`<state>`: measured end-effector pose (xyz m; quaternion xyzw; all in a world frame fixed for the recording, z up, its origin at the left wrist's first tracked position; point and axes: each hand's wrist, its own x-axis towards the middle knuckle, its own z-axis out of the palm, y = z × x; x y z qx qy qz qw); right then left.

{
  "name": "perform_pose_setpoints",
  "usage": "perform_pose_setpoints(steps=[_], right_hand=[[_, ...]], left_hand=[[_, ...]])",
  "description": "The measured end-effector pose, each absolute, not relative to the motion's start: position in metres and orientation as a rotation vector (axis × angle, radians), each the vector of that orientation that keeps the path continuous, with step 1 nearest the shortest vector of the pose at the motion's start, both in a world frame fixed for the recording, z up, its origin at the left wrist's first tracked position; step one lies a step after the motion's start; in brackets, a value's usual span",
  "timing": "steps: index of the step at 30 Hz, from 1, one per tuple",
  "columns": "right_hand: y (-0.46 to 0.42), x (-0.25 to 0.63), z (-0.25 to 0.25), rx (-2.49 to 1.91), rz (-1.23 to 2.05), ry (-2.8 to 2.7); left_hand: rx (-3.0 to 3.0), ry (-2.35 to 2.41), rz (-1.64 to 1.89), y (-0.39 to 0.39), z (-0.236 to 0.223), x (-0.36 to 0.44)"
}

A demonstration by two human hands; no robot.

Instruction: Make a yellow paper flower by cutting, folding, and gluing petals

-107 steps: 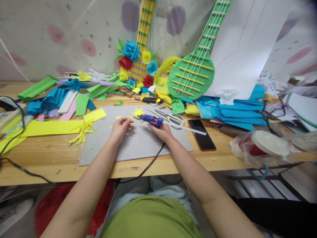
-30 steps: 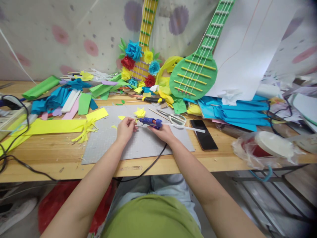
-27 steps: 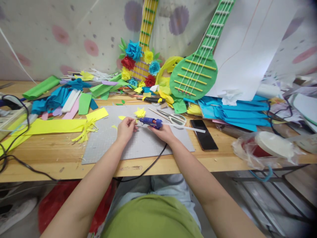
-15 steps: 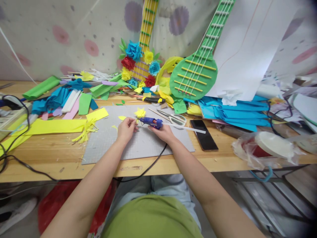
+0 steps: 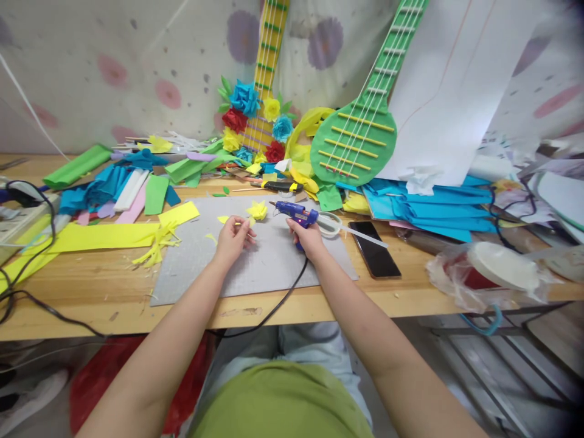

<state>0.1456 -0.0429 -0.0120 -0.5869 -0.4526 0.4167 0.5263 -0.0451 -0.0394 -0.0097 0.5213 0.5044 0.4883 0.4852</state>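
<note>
My right hand (image 5: 308, 237) grips a blue hot glue gun (image 5: 296, 213), its nozzle pointing left and a long white glue stick (image 5: 365, 234) sticking out of its back. My left hand (image 5: 233, 238) is closed in a pinch on a small yellow paper petal (image 5: 250, 222), mostly hidden by the fingers. Just beyond the fingertips a yellow paper flower (image 5: 258, 210) lies on the grey cutting mat (image 5: 264, 274). Loose yellow petals (image 5: 222, 219) are on the mat beside my left hand. Behind the glue gun, scissors (image 5: 329, 226) are partly covered.
A black phone (image 5: 375, 249) lies right of the mat. Yellow crepe paper (image 5: 104, 236) stretches to the left. A utility knife (image 5: 279, 185) is at the back, before a flower-decorated yellow paper instrument (image 5: 267, 73) and a green one (image 5: 356, 146). The glue gun's black cord (image 5: 278, 307) crosses the front edge.
My right hand has drawn the glue gun to the right, away from my left hand, and its nozzle now sits past the yellow flower. My left hand has hardly moved.
</note>
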Motion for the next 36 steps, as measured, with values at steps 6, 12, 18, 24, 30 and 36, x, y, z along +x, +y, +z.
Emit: perform_pose_setpoints(steps=[6, 12, 18, 24, 30, 36], right_hand=[[-0.039, 0.149, -0.019, -1.350, 1.024, -1.044], [-0.041, 0.147, -0.016, -1.362, 1.018, -1.061], [-0.041, 0.148, -0.016, -1.371, 1.029, -1.047], [-0.043, 0.146, -0.013, -1.371, 1.044, -1.022], [-0.043, 0.145, -0.012, -1.349, 1.041, -1.037], [-0.042, 0.146, -0.012, -1.369, 1.033, -1.065]], left_hand=[[1.160, 1.129, 1.227, -0.037, -0.008, -0.051], [1.121, 1.115, 1.293, -0.038, -0.004, -0.050], [1.168, 1.211, 1.429, -0.037, -0.004, -0.050], [1.314, 1.206, 1.412, -0.032, -0.010, -0.053], [1.351, 1.347, 1.353, -0.018, -0.003, -0.046], [1.120, 1.397, 1.237, -0.009, 0.005, -0.032]])
